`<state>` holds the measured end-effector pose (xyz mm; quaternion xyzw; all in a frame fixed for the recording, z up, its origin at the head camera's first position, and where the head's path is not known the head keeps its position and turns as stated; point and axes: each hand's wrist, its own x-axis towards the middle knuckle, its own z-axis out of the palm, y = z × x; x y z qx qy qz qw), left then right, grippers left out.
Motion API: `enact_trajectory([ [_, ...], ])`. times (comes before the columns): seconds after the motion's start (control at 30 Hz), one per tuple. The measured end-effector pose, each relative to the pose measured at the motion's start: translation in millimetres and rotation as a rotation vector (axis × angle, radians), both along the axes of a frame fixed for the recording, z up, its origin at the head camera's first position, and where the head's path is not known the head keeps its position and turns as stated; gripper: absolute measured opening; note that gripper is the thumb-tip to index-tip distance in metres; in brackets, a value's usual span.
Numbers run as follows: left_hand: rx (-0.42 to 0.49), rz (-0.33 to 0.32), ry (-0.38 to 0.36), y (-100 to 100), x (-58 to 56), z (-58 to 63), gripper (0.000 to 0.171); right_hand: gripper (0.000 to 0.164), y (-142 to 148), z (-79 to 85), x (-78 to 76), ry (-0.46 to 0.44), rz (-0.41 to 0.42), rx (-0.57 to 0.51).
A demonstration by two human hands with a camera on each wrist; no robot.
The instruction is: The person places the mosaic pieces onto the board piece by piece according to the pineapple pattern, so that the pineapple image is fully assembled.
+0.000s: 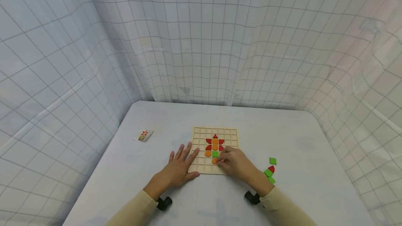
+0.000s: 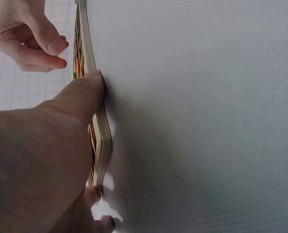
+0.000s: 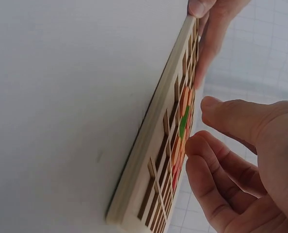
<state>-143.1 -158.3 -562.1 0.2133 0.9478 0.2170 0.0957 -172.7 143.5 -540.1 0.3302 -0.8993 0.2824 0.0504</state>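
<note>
A pale wooden grid board [image 1: 201, 167] lies on the table with flat coloured pieces set in its squares. Red pieces [image 1: 208, 141] surround an orange square [image 1: 215, 141] and an orange disc; below are a green square [image 1: 215, 153] and another orange disc [image 1: 208, 153]. Spread over the board's left edge, my left hand [image 1: 180, 166] rests with its thumb against the near side. My right hand [image 1: 235, 163] hovers low over the board, fingertips right by the lowest orange disc [image 1: 215, 161]. In the right wrist view a gap shows between its thumb [image 3: 226, 114] and bent fingers, nothing between them.
Loose green pieces [image 1: 273, 161] and a red piece [image 1: 271, 168] lie on the table to the right of the board. A small picture card [image 1: 143, 135] sits at the far left. Gridded white curtains [image 1: 201, 51] enclose the table's back and sides.
</note>
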Motion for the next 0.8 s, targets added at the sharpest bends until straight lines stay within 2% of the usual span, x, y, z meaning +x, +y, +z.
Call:
enact_trajectory([
  [0.13,-0.004,-0.003,0.012,0,-0.9,-2.7,0.095,0.009,10,3.3,3.1,-0.002,-0.028,-0.001],
  [0.2,-0.007,-0.001,0.007,1,-0.4,-0.1,0.094,0.011,17,3.8,4.4,-0.004,-0.046,0.004],
  [0.27,-0.011,0.007,-0.021,3,2.4,11.9,0.094,0.012,24,4.1,5.6,-0.006,-0.065,0.005],
  [0.3,-0.011,0.007,-0.016,4,2.0,9.7,0.093,0.012,28,3.7,6.0,-0.008,-0.077,0.005],
  [0.37,-0.022,0.015,-0.032,5,3.3,15.8,0.092,0.014,37,3.3,6.9,-0.017,-0.097,0.004],
  [0.53,-0.053,0.024,-0.053,6,2.3,17.4,0.095,0.017,62,2.2,9.2,0.006,-0.135,0.003],
  [0.63,-0.037,0.026,-0.05,3,-0.3,9.0,0.096,0.022,77,2.2,11.2,0.037,-0.141,-0.003],
  [0.8,0.014,0.028,-0.018,-2,-6.3,-15.1,0.098,0.029,103,-0.2,16.4,0.05,-0.145,-0.005],
])
